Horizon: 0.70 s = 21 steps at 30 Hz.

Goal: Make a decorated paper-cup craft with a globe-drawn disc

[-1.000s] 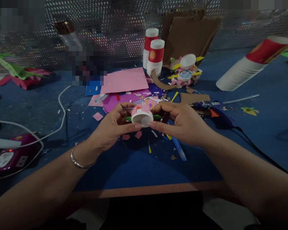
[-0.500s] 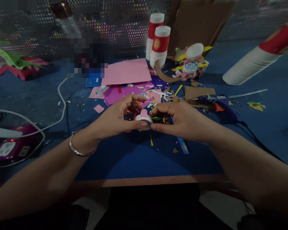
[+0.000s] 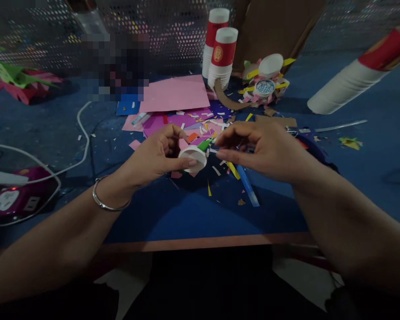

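Note:
My left hand [image 3: 162, 153] grips a small white paper cup [image 3: 196, 155], its thumb lying inside the rim. The cup's opening tilts toward me, and a pink paper piece [image 3: 183, 145] and a green paper piece [image 3: 203, 146] stick out from its edge. Just right of the cup, my right hand [image 3: 256, 149] hovers with thumb and fingers apart and nothing visible between them. Below that hand lie a blue pen-like stick [image 3: 248, 186] and a yellow paper strip [image 3: 233, 170]. Coloured paper scraps surround both hands.
Behind are pink paper [image 3: 175, 93], stacked paper cups [image 3: 222, 60] and a decorated cup craft [image 3: 268, 78]. A long cup stack [image 3: 350, 80] leans at right, near a dark blue glue gun [image 3: 313, 149]. A purple box with a cable [image 3: 16, 195] sits at left.
My right hand has let go of the cup and moved a little right and up. The cup, still in my left hand, has turned so its opening and a green piece now show.

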Available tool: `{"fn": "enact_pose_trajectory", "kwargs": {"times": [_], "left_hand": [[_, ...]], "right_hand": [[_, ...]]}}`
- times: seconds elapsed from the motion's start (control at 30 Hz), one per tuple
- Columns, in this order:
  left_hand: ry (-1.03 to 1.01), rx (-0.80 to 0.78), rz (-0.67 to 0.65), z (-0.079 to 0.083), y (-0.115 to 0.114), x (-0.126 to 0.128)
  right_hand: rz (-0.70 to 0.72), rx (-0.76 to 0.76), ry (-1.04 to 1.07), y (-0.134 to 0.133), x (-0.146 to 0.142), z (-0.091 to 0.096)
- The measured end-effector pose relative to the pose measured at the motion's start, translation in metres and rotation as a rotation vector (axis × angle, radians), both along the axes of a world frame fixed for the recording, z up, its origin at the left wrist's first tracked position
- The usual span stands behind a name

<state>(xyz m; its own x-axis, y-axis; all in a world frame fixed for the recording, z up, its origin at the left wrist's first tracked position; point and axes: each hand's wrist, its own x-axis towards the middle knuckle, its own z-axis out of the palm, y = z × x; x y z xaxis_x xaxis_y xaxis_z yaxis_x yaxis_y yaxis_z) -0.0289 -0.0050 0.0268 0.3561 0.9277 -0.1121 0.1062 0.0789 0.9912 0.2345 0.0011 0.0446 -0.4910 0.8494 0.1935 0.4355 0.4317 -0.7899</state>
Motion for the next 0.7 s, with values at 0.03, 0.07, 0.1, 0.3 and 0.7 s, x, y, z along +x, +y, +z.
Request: {"fn": "enact_pose_trajectory", "kwargs": {"times": [0.03,0.07,0.1,0.3,0.7], "left_hand": [[-0.029,-0.003,0.04,-0.001,0.0,-0.001],[-0.055,-0.004,0.076,-0.002,-0.001,-0.001],[-0.08,-0.002,0.111,-0.002,-0.001,-0.001],[-0.175,-0.053,0.17,-0.002,-0.006,0.002],[-0.257,-0.224,0.145,0.003,-0.01,0.01]], "right_hand": [[-0.055,0.025,-0.011,-0.001,0.007,0.002],[-0.117,0.05,-0.038,-0.002,0.016,0.003],[-0.183,0.07,-0.086,-0.004,0.026,0.004],[-0.697,0.24,-0.457,-0.02,0.11,-0.018],[-0.899,0.105,-0.65,-0.014,0.138,-0.052]]}}
